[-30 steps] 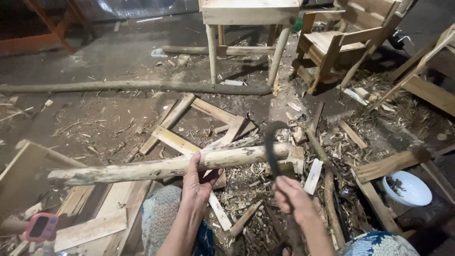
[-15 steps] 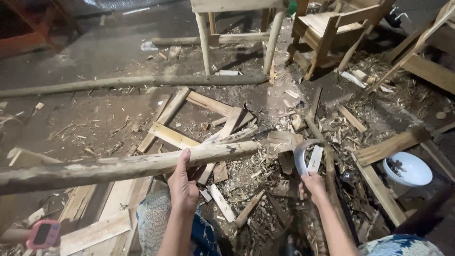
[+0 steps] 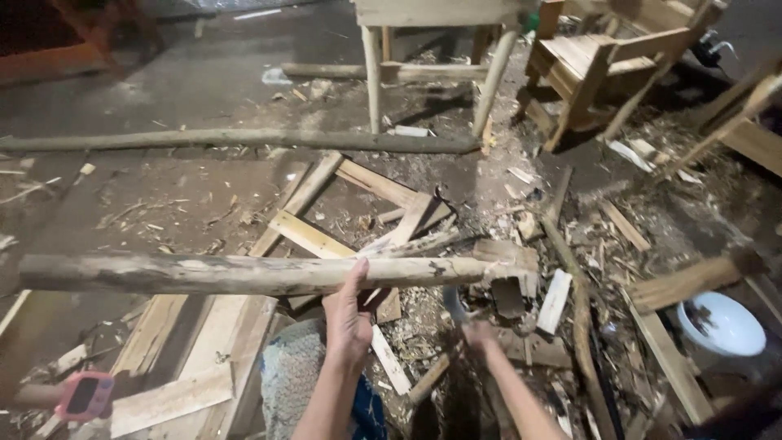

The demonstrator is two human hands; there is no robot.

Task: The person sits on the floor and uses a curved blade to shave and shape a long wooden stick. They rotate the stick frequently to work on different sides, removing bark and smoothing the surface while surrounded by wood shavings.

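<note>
While the left hand (image 3: pixel 349 314) steadies the pole (image 3: pixel 244 274), the right hand (image 3: pixel 479 334) grips a blade (image 3: pixel 453 305).

Right hand (image 3: pixel 481 336) smeared by motion blur, fingers indistinct, grip impossible to read. Tool (image 3: pixel 453 305) in it reduced to a pale streak, kind and shape unclear. Left hand (image 3: pixel 349 316) pressed against the near side of the long pole (image 3: pixel 244 274), fingertips hidden behind the wood. Pole's left end cut off at the frame edge. Both forearms cropped at the bottom edge. Top of the wooden stool (image 3: pixel 432 33) and the chair (image 3: pixel 603 57) cropped at the upper edge. Contents of the white bowl (image 3: pixel 721 326) too dark to tell.
</note>
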